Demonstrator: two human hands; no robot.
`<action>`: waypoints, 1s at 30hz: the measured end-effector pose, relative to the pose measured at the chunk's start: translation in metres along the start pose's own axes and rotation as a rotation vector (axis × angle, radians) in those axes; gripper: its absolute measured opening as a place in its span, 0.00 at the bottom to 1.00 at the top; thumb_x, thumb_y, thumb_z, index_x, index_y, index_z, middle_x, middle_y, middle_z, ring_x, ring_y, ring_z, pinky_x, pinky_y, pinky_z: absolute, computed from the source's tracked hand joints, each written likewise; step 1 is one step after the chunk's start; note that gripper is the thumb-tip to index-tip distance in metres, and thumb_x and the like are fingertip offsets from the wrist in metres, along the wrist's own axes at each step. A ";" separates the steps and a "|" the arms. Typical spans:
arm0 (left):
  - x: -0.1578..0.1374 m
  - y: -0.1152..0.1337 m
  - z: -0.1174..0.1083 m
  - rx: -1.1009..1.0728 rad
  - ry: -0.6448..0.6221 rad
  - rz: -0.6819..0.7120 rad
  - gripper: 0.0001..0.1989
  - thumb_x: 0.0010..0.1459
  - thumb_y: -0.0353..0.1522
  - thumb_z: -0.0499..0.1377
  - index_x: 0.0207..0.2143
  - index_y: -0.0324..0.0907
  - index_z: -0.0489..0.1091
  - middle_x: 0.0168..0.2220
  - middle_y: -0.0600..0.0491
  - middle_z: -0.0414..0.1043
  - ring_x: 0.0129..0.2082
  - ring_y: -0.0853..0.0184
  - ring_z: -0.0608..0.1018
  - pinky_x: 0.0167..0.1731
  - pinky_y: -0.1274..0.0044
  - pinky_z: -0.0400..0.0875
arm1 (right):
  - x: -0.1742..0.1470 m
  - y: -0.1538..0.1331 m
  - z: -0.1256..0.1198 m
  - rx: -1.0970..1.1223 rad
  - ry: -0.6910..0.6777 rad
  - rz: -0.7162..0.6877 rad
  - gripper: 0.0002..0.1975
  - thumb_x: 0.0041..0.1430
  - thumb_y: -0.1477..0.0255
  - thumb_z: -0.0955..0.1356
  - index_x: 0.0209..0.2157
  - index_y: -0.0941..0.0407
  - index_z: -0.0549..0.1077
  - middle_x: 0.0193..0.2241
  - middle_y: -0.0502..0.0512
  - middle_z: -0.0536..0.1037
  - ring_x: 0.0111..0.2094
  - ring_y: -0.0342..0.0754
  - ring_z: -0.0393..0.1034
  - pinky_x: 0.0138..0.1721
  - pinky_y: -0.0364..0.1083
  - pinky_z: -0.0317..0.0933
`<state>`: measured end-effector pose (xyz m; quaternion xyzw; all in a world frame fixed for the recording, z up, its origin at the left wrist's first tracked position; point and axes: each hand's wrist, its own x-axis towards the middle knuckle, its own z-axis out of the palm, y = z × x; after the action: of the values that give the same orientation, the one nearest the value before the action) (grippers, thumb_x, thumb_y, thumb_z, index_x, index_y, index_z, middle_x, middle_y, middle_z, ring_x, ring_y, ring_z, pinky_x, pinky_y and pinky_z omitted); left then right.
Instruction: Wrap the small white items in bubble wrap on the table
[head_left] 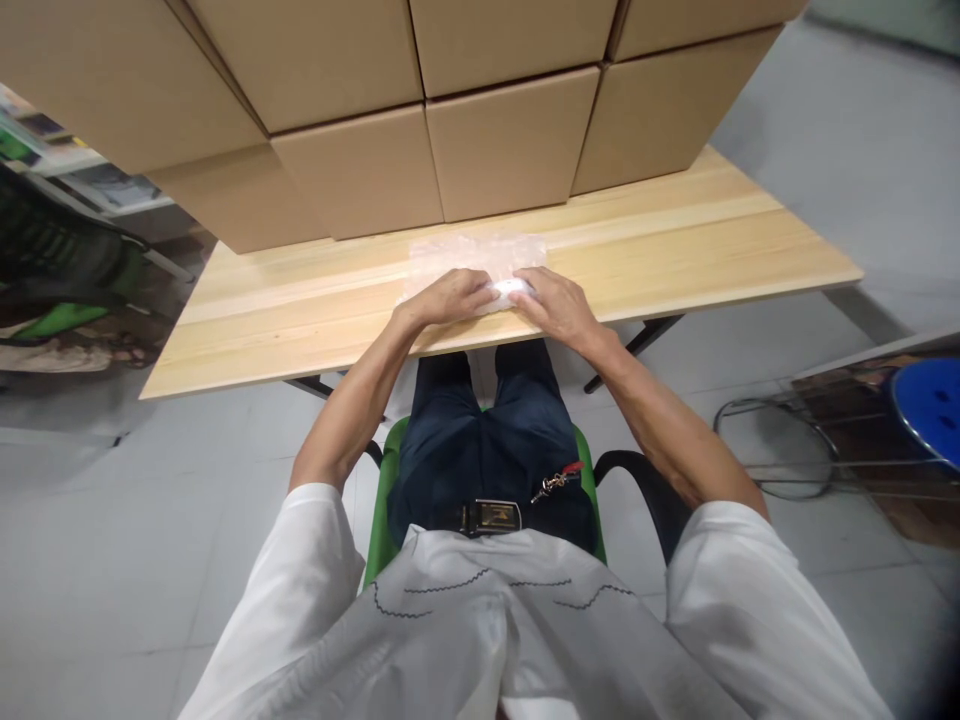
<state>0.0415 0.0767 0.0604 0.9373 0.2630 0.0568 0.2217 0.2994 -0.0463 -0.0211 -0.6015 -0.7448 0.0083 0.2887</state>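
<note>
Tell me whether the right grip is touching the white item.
Touching. The head view shows the right grip on the white item, closed over its right end with no gap between.

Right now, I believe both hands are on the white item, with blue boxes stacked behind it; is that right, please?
Not quite: the boxes are brown, as the head view shows; the left hand and right hand are on the white item.

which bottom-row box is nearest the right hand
The second box from the right, straight beyond the right hand; the right end box and the boxes to its left stand farther off.
</note>
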 end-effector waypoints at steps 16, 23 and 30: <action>-0.008 0.022 0.030 0.456 0.151 0.034 0.24 0.84 0.41 0.66 0.72 0.38 0.80 0.73 0.27 0.82 0.73 0.32 0.82 0.75 0.46 0.74 | 0.059 -0.004 -0.011 0.095 -0.101 0.271 0.20 0.85 0.68 0.64 0.54 0.58 0.89 0.55 0.71 0.95 0.56 0.68 0.88 0.60 0.59 0.76; 0.012 0.000 0.029 0.435 0.131 0.071 0.20 0.87 0.43 0.63 0.67 0.39 0.83 0.66 0.30 0.86 0.69 0.37 0.86 0.70 0.52 0.78 | 0.050 0.006 -0.014 0.127 -0.098 0.228 0.24 0.84 0.67 0.63 0.58 0.57 0.90 0.55 0.69 0.95 0.58 0.67 0.87 0.63 0.60 0.79; 0.034 -0.026 0.000 0.254 -0.016 0.150 0.23 0.85 0.45 0.59 0.61 0.39 0.86 0.63 0.33 0.86 0.62 0.42 0.88 0.67 0.56 0.82 | 0.011 -0.018 -0.024 -0.199 -0.129 -0.002 0.34 0.86 0.67 0.65 0.86 0.55 0.72 0.84 0.75 0.77 0.77 0.75 0.75 0.69 0.68 0.78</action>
<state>0.0584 0.1141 0.0483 0.9752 0.1956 0.0320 0.0984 0.2923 -0.0495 0.0097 -0.6247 -0.7595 -0.0270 0.1791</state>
